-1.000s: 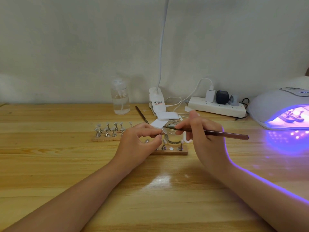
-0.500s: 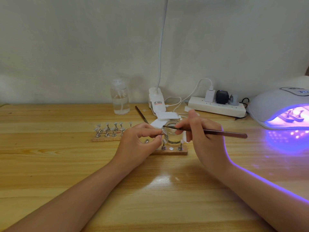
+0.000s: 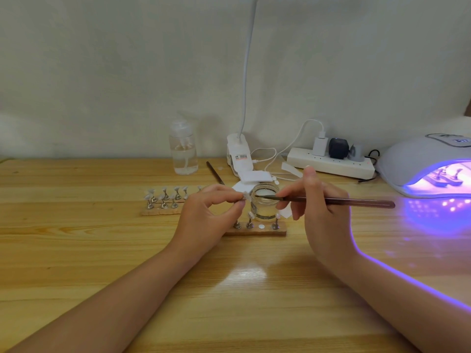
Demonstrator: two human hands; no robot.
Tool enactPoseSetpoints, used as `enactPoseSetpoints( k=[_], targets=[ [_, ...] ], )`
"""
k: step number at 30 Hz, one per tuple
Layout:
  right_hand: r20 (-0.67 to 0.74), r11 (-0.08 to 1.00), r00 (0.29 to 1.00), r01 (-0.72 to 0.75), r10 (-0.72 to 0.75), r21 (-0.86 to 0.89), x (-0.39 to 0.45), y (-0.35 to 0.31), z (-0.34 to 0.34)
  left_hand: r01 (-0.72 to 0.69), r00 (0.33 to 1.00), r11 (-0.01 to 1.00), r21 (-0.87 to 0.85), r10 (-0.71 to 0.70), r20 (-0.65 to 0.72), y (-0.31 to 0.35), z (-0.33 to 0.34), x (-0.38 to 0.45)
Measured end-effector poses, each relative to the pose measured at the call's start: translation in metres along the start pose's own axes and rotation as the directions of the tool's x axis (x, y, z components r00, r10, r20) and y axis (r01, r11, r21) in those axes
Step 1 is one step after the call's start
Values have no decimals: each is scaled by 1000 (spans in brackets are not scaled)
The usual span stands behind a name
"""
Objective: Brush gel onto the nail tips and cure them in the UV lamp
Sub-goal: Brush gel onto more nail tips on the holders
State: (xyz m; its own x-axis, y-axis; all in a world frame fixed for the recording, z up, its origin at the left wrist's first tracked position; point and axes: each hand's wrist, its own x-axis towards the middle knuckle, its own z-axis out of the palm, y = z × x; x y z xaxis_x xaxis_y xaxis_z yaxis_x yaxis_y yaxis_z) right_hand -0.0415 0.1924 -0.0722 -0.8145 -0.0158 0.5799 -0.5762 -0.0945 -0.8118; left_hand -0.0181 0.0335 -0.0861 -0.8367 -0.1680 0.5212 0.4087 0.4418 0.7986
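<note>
My left hand (image 3: 206, 220) pinches a small nail tip (image 3: 246, 196) on its stand, lifted just left of a small glass jar (image 3: 263, 205). My right hand (image 3: 318, 210) holds a dark brush (image 3: 344, 201) like a pen, with the bristle end lying over the jar's mouth, close to the held tip. In front of the jar a wooden holder strip (image 3: 254, 231) carries three metal stands. A second holder (image 3: 165, 200) with several nail tips sits to the left. The UV lamp (image 3: 420, 164) glows purple at the far right with a holder inside.
A clear pump bottle (image 3: 184, 149), a white clip lamp base (image 3: 238, 155) and a power strip (image 3: 331, 163) with plugs line the wall. White pads (image 3: 254, 178) and a spare brush (image 3: 215, 173) lie behind the jar. The wooden table (image 3: 229, 301) stretches toward me.
The brush has tilted slightly, its rear end dropping a little; both hands stay at the jar with the tip and brush held as before.
</note>
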Motion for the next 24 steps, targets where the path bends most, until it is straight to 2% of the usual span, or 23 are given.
enactPoseSetpoints(
  k=[18,24],
  targets=[
    [81,1000,997,-22,21,9,-9,-5,6,-59,998,998,-4,59,-11,1,0,1],
    [32,1000,999,-9,8,25,-6,-3,5,-69,998,998,-4,69,-11,0,0,1]
  ],
)
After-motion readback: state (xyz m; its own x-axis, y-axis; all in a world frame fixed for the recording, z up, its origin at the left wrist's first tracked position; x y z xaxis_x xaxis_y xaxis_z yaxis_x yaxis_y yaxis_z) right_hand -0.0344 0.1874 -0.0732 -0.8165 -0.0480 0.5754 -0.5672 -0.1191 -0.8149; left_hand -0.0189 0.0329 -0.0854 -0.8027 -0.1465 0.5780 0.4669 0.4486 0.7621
